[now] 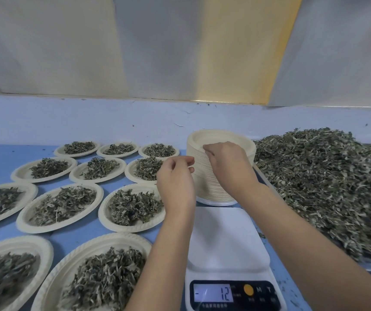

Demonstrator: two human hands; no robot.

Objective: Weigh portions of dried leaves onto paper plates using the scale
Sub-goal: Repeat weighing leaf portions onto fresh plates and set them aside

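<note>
Scene brightly, evenly lit by diffuse light; source not seen, perhaps overhead. Shadows kept soft and faint beneath nearest plates (22,240). Warm yellow band cast on wall panel (236,52); thin glare line seen along its lower edge. Scale display (213,294) backlit, digits readable. Leaf pile (326,187) smeared by motion blur at right. Corners stretched by wide-angle lens; lower-left edge softened.

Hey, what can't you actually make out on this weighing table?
Head view:
- Whether the right hand has separated a plate: its fingers cover the rim of the plate stack.
- Button labels on the scale: too small.
- The leaf pile: blurred, cut by the right edge.
- The nearest leaf plates: cut by left and bottom edges.
</note>
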